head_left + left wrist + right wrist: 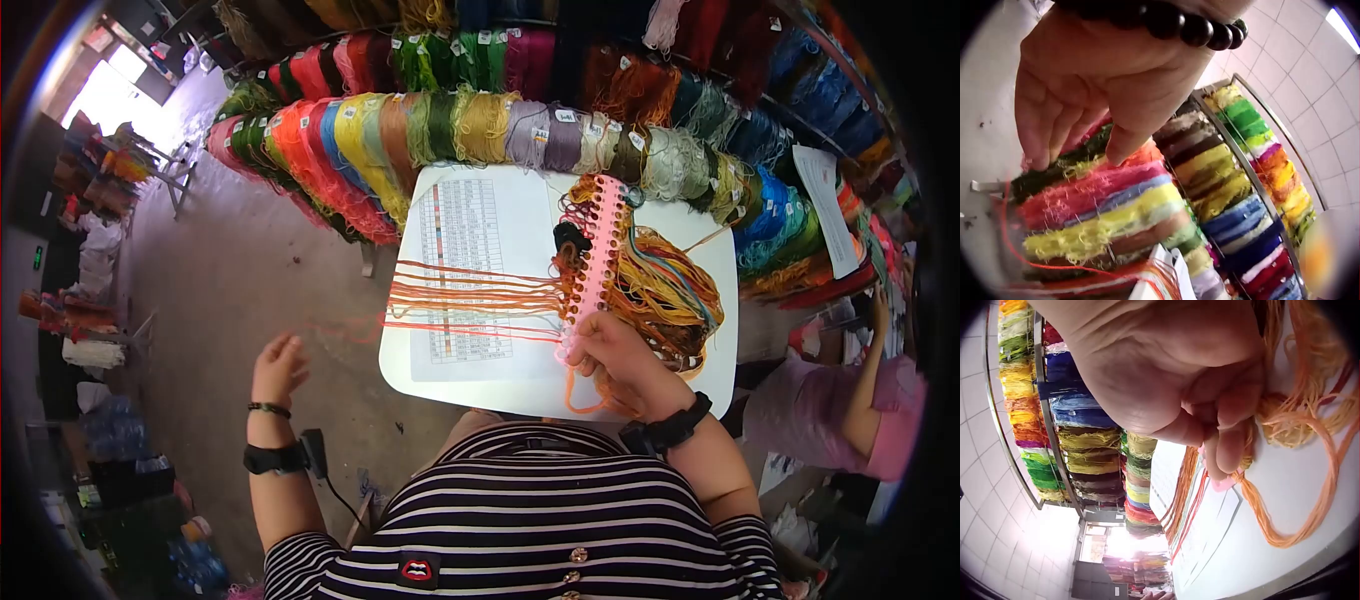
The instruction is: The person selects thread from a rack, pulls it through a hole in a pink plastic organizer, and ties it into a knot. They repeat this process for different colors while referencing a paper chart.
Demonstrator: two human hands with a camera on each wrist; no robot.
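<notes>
A pink thread organizer strip (604,235) with holes along both edges lies over the white table. My right hand (615,350) pinches its near end between thumb and fingers; the right wrist view shows orange thread (1272,531) looping from that end. Red and orange strands (480,290) stretch left from the strip across a printed sheet. Off the table's left side, my left hand (280,370) hangs in the air, fingers loosely bent and thumb apart from them. In the left wrist view, a slack red thread (1054,267) curves up close to those fingertips (1036,164).
The white table (690,215) carries a printed colour chart (460,220) and bundled yellow, brown and blue threads (670,290). Racks of colourful skeins (480,130) stand just behind it. A person in pink (830,410) is at the right. Floor (220,270) shows at the left.
</notes>
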